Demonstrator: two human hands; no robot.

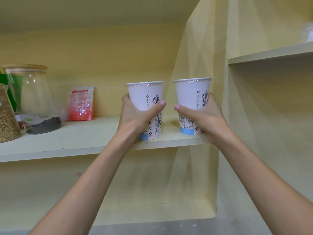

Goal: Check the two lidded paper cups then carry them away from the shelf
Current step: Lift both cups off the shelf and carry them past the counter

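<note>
Both hands are wrapped shut — the left hand (135, 116) around the left cup (145, 102), the right hand (205, 116) around the right cup (193, 97), both upright near the shelf (84, 143) front edge, toward its right end. Grasp looks set; next — lift level and draw back.

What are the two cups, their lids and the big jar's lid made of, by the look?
Left cup and right cup: matte white printed paper, by the look. Lids: thin clear film, glossy and crinkled at the rim, likely plastic. Jar lid: pale tan, matte, probably wood or bamboo.
</note>
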